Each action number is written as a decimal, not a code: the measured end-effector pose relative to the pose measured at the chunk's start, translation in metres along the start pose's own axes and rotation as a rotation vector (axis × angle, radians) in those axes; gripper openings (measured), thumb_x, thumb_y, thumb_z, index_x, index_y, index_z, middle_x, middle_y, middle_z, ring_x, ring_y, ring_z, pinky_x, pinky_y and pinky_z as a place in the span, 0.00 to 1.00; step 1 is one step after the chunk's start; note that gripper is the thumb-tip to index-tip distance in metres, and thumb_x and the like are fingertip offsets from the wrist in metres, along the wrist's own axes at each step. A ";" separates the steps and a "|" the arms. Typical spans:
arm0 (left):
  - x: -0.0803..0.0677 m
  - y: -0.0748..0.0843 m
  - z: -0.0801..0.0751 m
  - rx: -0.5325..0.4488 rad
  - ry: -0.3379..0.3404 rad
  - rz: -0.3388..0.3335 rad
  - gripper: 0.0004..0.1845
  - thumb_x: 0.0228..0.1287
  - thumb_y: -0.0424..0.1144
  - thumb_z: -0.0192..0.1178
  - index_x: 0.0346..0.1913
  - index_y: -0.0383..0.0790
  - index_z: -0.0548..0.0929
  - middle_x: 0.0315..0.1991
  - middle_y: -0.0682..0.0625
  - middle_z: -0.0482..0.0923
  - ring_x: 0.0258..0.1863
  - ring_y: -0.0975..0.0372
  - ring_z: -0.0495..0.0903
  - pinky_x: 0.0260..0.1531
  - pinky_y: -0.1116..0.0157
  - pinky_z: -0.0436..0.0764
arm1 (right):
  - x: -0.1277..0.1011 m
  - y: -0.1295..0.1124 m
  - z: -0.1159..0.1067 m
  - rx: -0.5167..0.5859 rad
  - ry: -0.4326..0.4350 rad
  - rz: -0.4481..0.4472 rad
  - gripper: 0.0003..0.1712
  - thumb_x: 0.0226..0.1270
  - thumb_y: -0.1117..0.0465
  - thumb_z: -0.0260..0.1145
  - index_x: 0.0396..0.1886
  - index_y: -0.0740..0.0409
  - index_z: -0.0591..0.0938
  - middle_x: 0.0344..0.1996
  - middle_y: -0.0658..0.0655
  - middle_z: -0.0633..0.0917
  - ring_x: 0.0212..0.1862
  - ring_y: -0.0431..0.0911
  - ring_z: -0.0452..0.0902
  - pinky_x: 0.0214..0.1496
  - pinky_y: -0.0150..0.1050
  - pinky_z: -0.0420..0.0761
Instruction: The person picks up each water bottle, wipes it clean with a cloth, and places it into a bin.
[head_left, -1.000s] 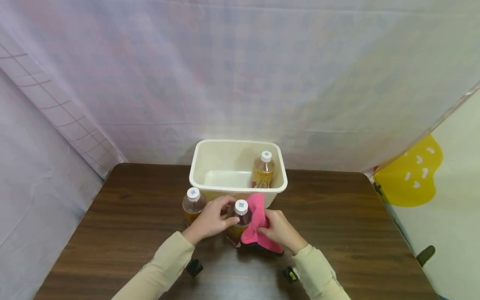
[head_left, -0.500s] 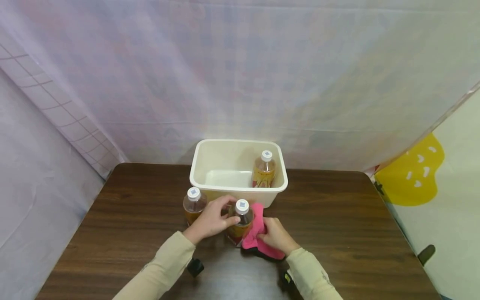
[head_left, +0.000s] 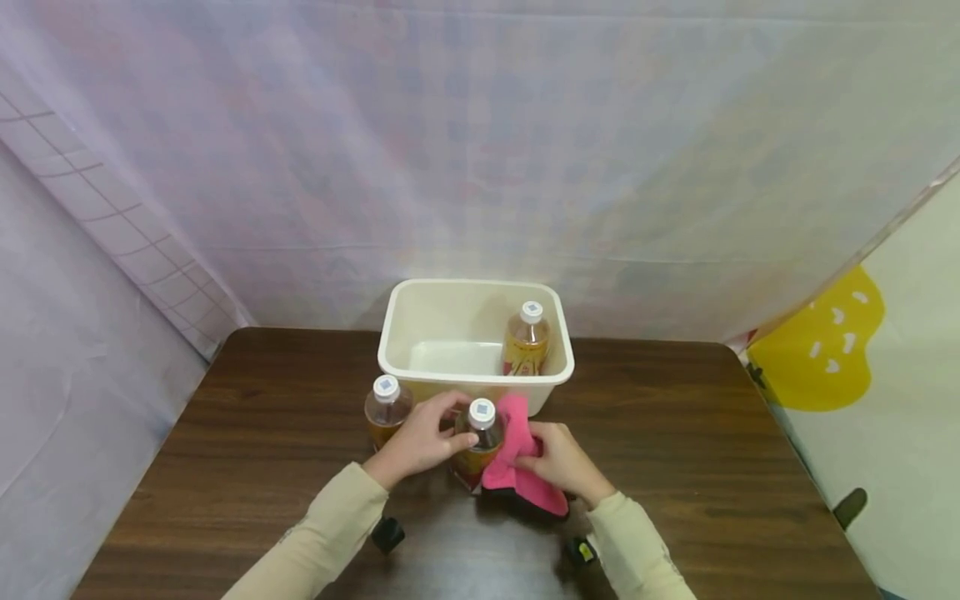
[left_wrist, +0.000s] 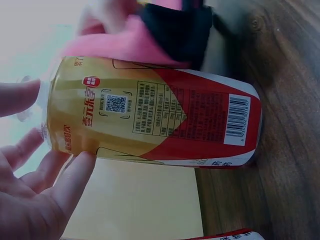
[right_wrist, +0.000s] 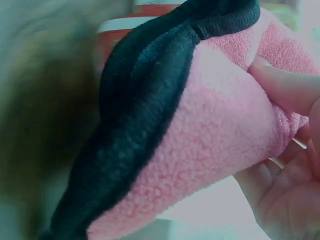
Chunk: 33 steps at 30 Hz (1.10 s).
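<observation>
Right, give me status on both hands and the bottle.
Left hand grips the middle bottle, upright on table. Right hand presses pink cloth against it. Nothing blocking.

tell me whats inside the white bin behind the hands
One bottle of amber drink with a white cap stands upright at the right end of the white bin. The rest of its floor shows bare, though the near wall hides the strip just behind it.

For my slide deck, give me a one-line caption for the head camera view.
Left hand grips a tea bottle while right hand presses a pink cloth against it, before a cream tub.
</observation>
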<state>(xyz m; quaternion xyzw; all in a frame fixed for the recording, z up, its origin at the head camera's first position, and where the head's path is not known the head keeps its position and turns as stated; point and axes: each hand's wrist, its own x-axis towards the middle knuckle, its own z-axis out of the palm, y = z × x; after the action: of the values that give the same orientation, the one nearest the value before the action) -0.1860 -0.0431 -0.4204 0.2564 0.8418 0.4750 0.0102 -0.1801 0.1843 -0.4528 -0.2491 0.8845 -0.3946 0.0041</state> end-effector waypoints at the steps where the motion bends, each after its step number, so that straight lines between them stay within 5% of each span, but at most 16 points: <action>1: 0.000 0.000 0.000 -0.005 -0.001 0.000 0.20 0.50 0.34 0.66 0.47 0.33 0.75 0.45 0.41 0.77 0.41 0.50 0.79 0.40 0.61 0.79 | 0.001 -0.005 -0.005 0.003 0.000 -0.004 0.08 0.45 0.68 0.72 0.25 0.57 0.80 0.19 0.48 0.79 0.23 0.34 0.69 0.24 0.29 0.73; 11: 0.001 0.002 -0.001 -0.047 -0.022 -0.034 0.19 0.50 0.31 0.64 0.48 0.35 0.75 0.45 0.43 0.77 0.43 0.52 0.78 0.41 0.63 0.79 | 0.020 -0.048 -0.035 -0.030 0.019 -0.140 0.10 0.46 0.66 0.72 0.30 0.56 0.81 0.24 0.48 0.81 0.27 0.37 0.73 0.29 0.31 0.77; 15: 0.001 0.001 0.000 -0.035 -0.025 -0.035 0.19 0.51 0.31 0.64 0.48 0.35 0.75 0.46 0.43 0.77 0.44 0.52 0.78 0.42 0.62 0.79 | 0.023 -0.050 -0.034 -0.056 0.011 -0.114 0.10 0.46 0.66 0.72 0.30 0.56 0.80 0.25 0.48 0.81 0.29 0.38 0.74 0.32 0.32 0.77; 23: 0.000 0.000 0.000 -0.037 -0.025 -0.047 0.19 0.51 0.33 0.65 0.48 0.36 0.76 0.46 0.43 0.77 0.43 0.53 0.78 0.42 0.63 0.79 | 0.014 -0.030 -0.025 -0.037 -0.051 -0.035 0.08 0.47 0.68 0.70 0.29 0.61 0.79 0.22 0.51 0.80 0.25 0.36 0.72 0.27 0.30 0.76; 33: 0.001 -0.001 0.000 -0.017 -0.008 -0.023 0.20 0.50 0.34 0.66 0.47 0.35 0.75 0.45 0.42 0.77 0.42 0.51 0.79 0.40 0.62 0.80 | 0.003 0.010 0.011 -0.063 -0.001 -0.006 0.10 0.39 0.72 0.70 0.21 0.58 0.78 0.16 0.47 0.77 0.22 0.34 0.69 0.23 0.29 0.73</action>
<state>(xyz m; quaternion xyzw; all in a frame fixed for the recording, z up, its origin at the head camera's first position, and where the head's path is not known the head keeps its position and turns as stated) -0.1874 -0.0429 -0.4213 0.2483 0.8407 0.4808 0.0212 -0.1848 0.1810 -0.4670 -0.2519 0.8958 -0.3662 -0.0048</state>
